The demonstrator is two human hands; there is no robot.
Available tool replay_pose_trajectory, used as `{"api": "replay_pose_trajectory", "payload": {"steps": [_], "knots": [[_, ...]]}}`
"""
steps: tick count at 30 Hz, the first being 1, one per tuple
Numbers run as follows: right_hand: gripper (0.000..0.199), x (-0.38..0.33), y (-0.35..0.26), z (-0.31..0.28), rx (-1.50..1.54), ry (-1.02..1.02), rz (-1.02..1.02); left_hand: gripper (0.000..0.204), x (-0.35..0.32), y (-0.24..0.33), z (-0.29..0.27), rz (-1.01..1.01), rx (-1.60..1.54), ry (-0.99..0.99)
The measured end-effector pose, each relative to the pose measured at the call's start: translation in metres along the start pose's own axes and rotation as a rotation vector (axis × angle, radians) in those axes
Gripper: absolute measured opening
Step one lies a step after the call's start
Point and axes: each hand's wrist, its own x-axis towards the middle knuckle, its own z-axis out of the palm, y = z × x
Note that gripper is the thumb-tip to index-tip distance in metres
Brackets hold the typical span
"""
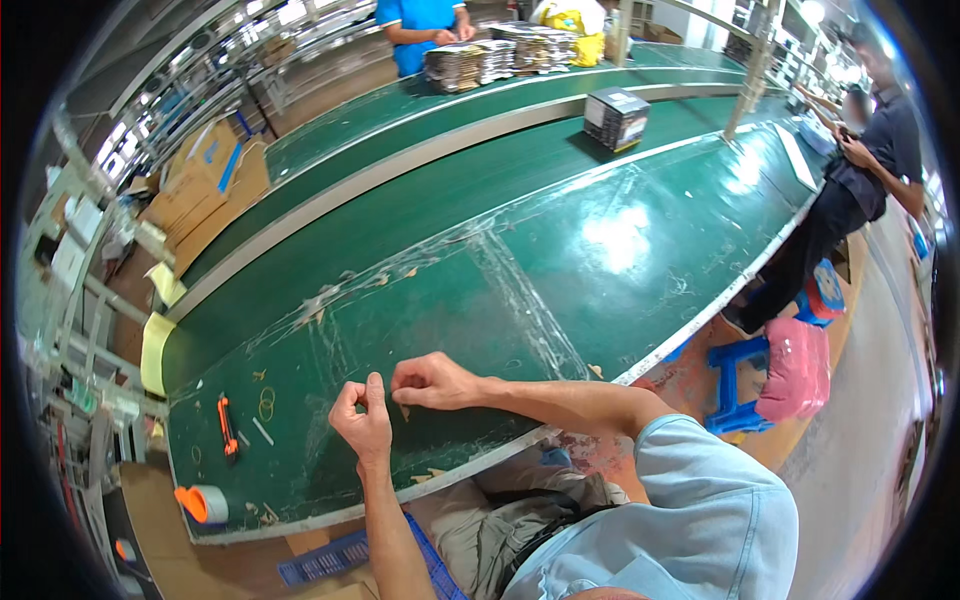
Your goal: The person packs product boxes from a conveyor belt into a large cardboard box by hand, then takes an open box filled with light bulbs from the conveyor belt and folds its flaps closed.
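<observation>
The left hand (362, 415) and right hand (437, 382) curl well right of the orange cutter (227, 425); whether they pinch anything, I cannot tell.

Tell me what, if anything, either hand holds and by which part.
Nothing held shows in the left hand or the right hand; both are curled, so something small could be hidden.

Worktop (405, 318): smooth green w/ semi-gloss sheen & bright glare, roughened by crinkly clear plastic-look tape (527, 305); long rail (395, 153) behind looks like smooth grey metal. Cutter (227, 425) = orange/blk plastic, stool (735, 385) blue plastic, pink cushion (797, 370) in v. shiny plastic film. Cardbd sheets (205, 190) matt brown, blk box (615, 118) printed card, shirt (715, 500) soft matt lt-blue cloth.
</observation>
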Motion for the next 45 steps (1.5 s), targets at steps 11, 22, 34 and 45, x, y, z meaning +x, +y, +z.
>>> {"api": "replay_pose_trajectory", "payload": {"steps": [11, 22, 34, 45], "knots": [[0.020, -0.001, 0.000, -0.004, -0.002, 0.004, -0.024, 0.040, -0.013, -0.027, 0.032, -0.097, -0.051, 0.029], [0.022, 0.002, -0.004, -0.002, -0.029, -0.002, -0.018, 0.051, -0.011, -0.019, 0.028, -0.060, -0.035, -0.009], [0.015, 0.003, -0.008, -0.003, 0.001, -0.027, 0.021, 0.049, -0.008, -0.015, 0.029, -0.046, -0.033, 0.001], [0.017, 0.002, -0.004, -0.004, 0.000, -0.060, 0.026, 0.048, -0.008, -0.020, 0.029, -0.077, -0.052, -0.013]]}}
